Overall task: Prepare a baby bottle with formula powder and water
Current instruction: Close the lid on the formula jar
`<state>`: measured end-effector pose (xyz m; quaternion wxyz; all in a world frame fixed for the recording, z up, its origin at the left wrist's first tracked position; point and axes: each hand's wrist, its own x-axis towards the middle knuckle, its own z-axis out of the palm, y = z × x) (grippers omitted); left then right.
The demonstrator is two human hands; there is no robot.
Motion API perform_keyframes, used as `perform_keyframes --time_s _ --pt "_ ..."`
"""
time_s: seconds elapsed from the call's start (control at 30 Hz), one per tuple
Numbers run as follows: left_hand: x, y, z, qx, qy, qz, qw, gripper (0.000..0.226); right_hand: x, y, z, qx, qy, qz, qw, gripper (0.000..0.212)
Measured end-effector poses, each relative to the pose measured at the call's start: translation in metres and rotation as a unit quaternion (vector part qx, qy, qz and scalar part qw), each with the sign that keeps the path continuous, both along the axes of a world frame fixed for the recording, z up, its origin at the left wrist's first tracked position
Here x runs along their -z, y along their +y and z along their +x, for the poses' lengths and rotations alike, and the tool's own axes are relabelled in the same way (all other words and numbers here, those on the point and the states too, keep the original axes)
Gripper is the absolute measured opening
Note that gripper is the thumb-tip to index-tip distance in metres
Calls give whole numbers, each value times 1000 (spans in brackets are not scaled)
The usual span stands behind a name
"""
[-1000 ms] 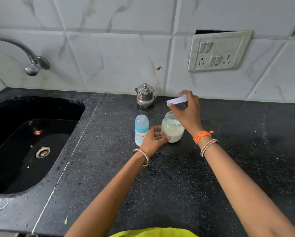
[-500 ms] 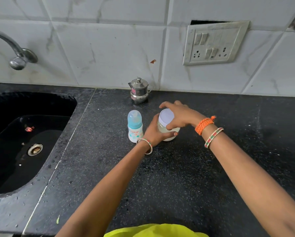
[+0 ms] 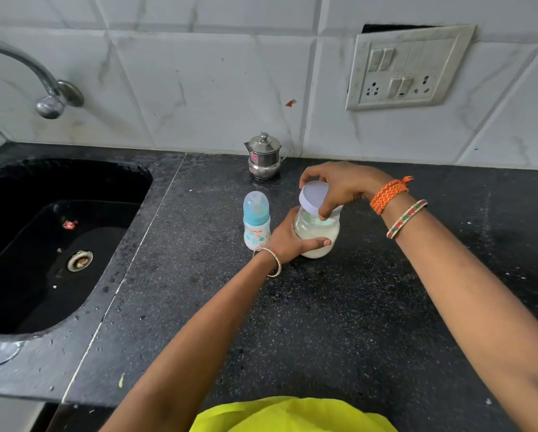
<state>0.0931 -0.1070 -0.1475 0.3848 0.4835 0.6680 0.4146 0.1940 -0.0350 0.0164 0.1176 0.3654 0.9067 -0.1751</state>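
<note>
A glass jar (image 3: 319, 236) holding white formula powder stands on the black countertop (image 3: 339, 307). My left hand (image 3: 288, 240) wraps around its left side. My right hand (image 3: 339, 188) grips the jar's white lid (image 3: 314, 198), which sits tilted on the jar's mouth. A small baby bottle (image 3: 256, 219) with a blue cap stands upright just left of the jar, touching nothing.
A small steel pot (image 3: 265, 157) with a lid stands at the back by the tiled wall. A black sink (image 3: 58, 244) with a drain lies at the left, under a metal tap (image 3: 48, 95). A switch-and-socket plate (image 3: 408, 68) is on the wall.
My right hand brought the white lid down from above the jar onto its mouth. My left hand moved from beside the jar to gripping it.
</note>
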Motion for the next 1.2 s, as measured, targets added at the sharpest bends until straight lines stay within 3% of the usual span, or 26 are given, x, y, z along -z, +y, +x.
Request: perform_keyframes --time_s 0.2,0.43,0.57,0.63,0.73,0.8,0.87,1.0,1.2 --pt "3 0 2 0 -3 23 1000 98 26 -13 -1 28 -20 35 999 74" --pt "6 2 2 3 -4 19 1000 89 36 -29 -8 95 -3 175 980 71" --pt "5 1 2 7 1 14 1000 100 27 -36 -9 106 -82 218 967 79" --pt "4 0 4 2 6 14 1000 102 14 -38 -4 87 -99 244 961 73" --pt "4 -1 4 -8 -4 14 1000 103 3 -30 1 3 -106 190 976 54" --pt "4 -1 4 -8 3 19 1000 106 9 -21 0 -46 -125 79 988 70" --pt "6 0 4 -10 18 17 1000 108 20 -18 -1 -70 -112 21 991 72" --pt "6 -3 9 -34 27 50 998 100 36 -25 0 -25 -33 47 998 56" --pt "9 -3 12 -36 9 75 997 84 49 -36 -15 67 6 126 990 45"
